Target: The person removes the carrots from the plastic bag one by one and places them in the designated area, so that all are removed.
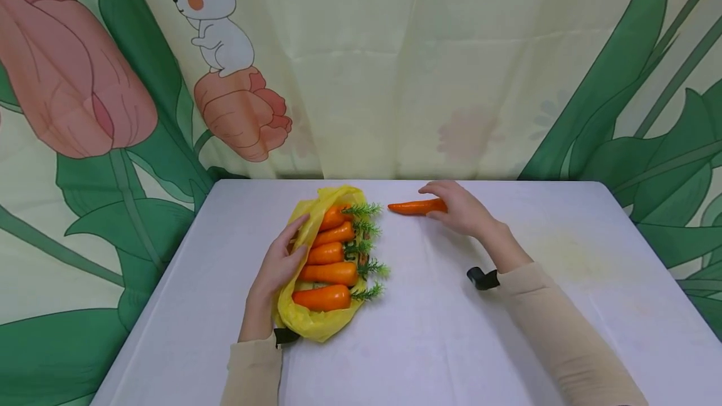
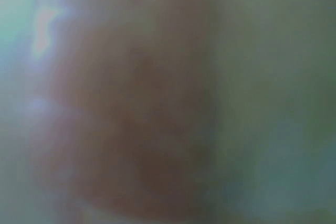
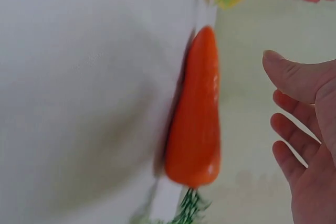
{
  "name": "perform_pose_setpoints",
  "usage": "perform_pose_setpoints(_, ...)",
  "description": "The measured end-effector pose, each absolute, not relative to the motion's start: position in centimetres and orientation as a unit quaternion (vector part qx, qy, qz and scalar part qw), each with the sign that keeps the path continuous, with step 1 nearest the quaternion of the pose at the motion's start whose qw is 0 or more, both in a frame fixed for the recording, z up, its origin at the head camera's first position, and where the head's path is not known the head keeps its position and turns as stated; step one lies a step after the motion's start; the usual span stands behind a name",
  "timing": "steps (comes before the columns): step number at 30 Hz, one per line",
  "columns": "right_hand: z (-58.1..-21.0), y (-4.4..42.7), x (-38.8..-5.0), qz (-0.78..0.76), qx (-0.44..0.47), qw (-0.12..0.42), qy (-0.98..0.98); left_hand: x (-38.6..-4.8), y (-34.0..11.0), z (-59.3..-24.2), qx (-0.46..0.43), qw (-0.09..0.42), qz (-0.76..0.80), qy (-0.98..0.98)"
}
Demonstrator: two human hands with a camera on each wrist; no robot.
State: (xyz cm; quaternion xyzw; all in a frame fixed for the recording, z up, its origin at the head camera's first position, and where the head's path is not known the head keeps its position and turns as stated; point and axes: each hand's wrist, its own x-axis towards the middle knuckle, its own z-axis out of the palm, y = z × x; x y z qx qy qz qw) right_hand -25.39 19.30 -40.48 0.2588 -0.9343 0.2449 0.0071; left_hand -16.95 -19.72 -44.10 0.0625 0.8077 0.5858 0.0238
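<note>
Though perhaps plastic, glossy tapered carrot (image 3: 195,119)

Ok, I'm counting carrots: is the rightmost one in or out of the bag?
Out: the rightmost carrot lies on the table, clear of the yellow bag.

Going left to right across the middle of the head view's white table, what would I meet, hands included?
Left hand → yellow bag holding carrots → lone carrot → right hand.

5 bagged carrots (image 1: 327,254) | 1 loose carrot (image 1: 416,207) | 1 yellow bag (image 1: 316,328) | 2 hands (image 1: 279,262) (image 1: 462,208) | 2 wrist cameras (image 1: 482,279) | 1 table (image 1: 417,343)
</note>
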Motion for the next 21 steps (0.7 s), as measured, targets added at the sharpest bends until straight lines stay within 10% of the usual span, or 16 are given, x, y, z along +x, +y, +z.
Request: perform_pose_setpoints(21, -40.6, 6.3, -20.0, 0.234, 0.416, 0.016, -0.879, -16.8, -19.8, -44.2, 0.066, 0.027, 0.595, 0.8)
